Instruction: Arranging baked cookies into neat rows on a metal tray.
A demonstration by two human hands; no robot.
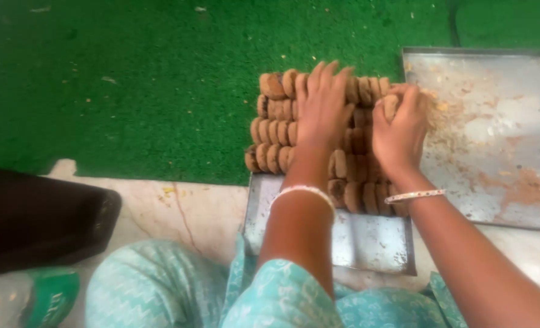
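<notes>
Several rows of round brown cookies (274,130) stand on edge, packed tight on a metal tray (367,243) in front of me. My left hand (322,106) lies flat on top of the middle rows, fingers spread and pressing down. My right hand (400,127) is at the right end of the rows, fingers curled around a cookie (391,106) held upright against the stack. Both wrists wear thin bangles.
A second, larger metal tray (494,140) strewn with crumbs lies to the right. Green artificial turf (130,79) covers the floor beyond, with pale stone floor (185,212) nearer me. A dark object (33,218) and a green-capped container (45,297) sit at lower left.
</notes>
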